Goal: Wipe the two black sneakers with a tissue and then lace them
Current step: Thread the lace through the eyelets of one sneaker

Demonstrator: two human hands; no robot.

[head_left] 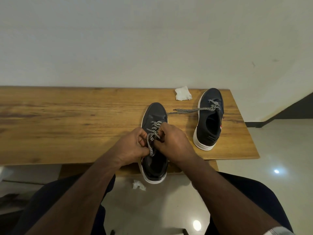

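The near sneaker (155,150) lies toe-away at the front edge of the wooden table (67,124), its heel hanging over the edge toward the person's lap. Its black-and-white lace (152,138) is threaded through the eyelets nearest the toe and gathers into a crossing over the tongue, where both hands meet. The left hand (131,145) has its fingers curled round one strand, and the right hand (172,143) pinches the other side of the crossing — both clamped on the lace, knuckles nearly touching.

The second sneaker (209,119) stands well apart to the right, near the table's far right corner, with its own lace bunched at the front and one loose end (184,110) trailing leftward across the wood. A used tissue (183,93) lies near the wall beside it, and another crumpled scrap (138,184) sits on the floor below the table edge.

The step in hand looks like tying or tightening the near shoe's lace. The risks from here: a hard pull toward the body could drag the overhanging sneaker off the edge, since nothing pins it down; uneven tension could leave one strand too short for a bow — or slip the crossing loose. The other shoe still looks only partly laced.
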